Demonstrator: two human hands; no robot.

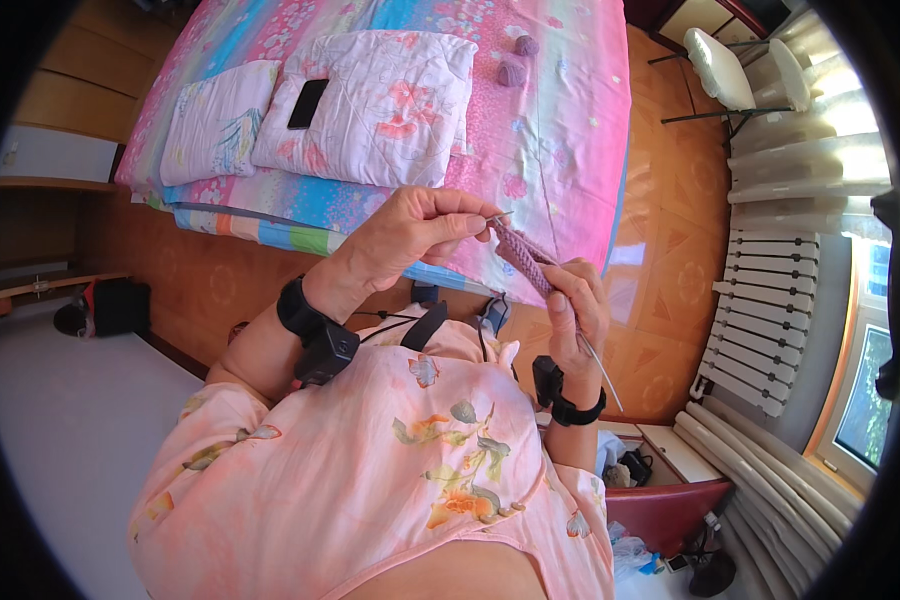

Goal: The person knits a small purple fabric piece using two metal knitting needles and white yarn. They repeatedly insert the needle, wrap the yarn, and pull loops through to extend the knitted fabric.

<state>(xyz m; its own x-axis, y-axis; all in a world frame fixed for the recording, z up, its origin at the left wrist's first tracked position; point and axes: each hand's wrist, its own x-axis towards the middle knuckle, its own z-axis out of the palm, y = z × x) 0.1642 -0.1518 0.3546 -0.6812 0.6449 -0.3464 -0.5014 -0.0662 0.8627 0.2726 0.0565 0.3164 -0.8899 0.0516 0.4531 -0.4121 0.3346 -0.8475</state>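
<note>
My left hand (412, 232) pinches a thin knitting needle (501, 216) between thumb and fingers at the upper end of a strip of mauve knitting (523, 261). To its right and slightly lower, my right hand (576, 307) is closed around the other end of the knitting. A second stretch of thin metal needle (604, 375) sticks out below that hand. Two small balls of mauve yarn, one (526, 46) just above the other (511, 73), lie on the flowered bedsheet (585, 112). A strand of yarn runs across the sheet towards the knitting.
A folded quilt (420, 82) with a black phone (307, 104) on it and a pillow (210, 127) lie on the bed. A padded folding chair (720, 69) stands at upper right, above a white radiator (761, 322). An open drawer (667, 495) is at lower right.
</note>
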